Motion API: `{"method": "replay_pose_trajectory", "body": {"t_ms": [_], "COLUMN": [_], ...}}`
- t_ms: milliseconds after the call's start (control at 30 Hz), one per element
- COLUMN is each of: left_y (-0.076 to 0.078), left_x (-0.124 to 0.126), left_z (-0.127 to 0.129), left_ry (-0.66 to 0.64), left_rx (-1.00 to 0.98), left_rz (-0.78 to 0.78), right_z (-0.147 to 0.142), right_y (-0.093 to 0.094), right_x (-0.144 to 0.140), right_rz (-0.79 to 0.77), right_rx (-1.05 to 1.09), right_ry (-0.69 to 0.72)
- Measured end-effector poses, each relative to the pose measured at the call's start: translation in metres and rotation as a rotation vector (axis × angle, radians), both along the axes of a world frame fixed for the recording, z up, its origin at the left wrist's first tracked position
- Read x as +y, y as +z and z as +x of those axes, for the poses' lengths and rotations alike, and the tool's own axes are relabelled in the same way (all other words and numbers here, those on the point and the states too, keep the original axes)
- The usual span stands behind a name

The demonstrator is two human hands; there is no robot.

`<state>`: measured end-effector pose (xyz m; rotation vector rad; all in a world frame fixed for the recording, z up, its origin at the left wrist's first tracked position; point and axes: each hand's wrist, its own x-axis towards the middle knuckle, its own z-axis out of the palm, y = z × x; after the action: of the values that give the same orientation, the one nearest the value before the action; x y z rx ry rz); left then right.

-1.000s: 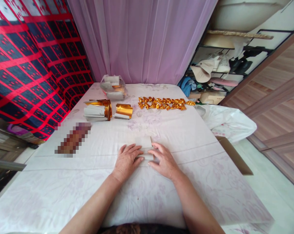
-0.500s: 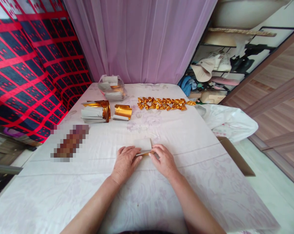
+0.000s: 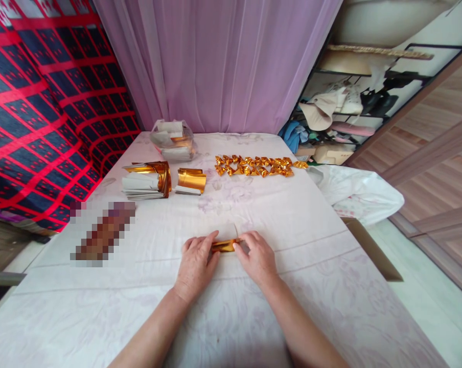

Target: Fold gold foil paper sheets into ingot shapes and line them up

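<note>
Between my two hands lies a sheet of gold foil paper (image 3: 225, 246), its near edge rolled or folded so a shiny gold band shows and its pale back lies flat beyond. My left hand (image 3: 198, 263) grips the left end of the band between thumb and fingers. At the right end, my right hand (image 3: 257, 254) pinches it the same way. Farther off are a fanned stack of gold foil sheets (image 3: 146, 180), a smaller stack (image 3: 191, 181), and rows of folded gold paper pieces (image 3: 259, 165).
A clear plastic bag of paper (image 3: 173, 140) stands at the table's back left. A blurred-out brown item (image 3: 104, 232) lies on the left. The patterned cloth (image 3: 292, 306) covers the table. Right of it are a white plastic bag (image 3: 365, 191) and a shelf with caps and shoes.
The paper's near edge has turned over, so a wider gold band now shows between my hands. The view has shifted slightly.
</note>
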<state>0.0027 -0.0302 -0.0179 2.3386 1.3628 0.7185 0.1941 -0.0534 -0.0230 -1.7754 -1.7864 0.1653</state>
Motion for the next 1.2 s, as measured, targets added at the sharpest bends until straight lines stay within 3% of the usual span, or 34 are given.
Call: {"method": "replay_pose_trajectory", "body": {"t_ms": [533, 1200], "left_y": [0.0010, 0.0025], "left_x": [-0.0012, 0.0013], "left_z": [-0.0004, -0.0017], "left_ry": [-0.026, -0.040], "left_rx": [0.029, 0.058], "left_rz": [0.015, 0.004], "right_z": [-0.0044, -0.0048], "right_y": [-0.0022, 0.0023], "right_x": [-0.0030, -0.0035], "right_rz": [0.046, -0.010], "right_rx": [-0.044, -0.030], "right_ry": [-0.037, -0.002]}}
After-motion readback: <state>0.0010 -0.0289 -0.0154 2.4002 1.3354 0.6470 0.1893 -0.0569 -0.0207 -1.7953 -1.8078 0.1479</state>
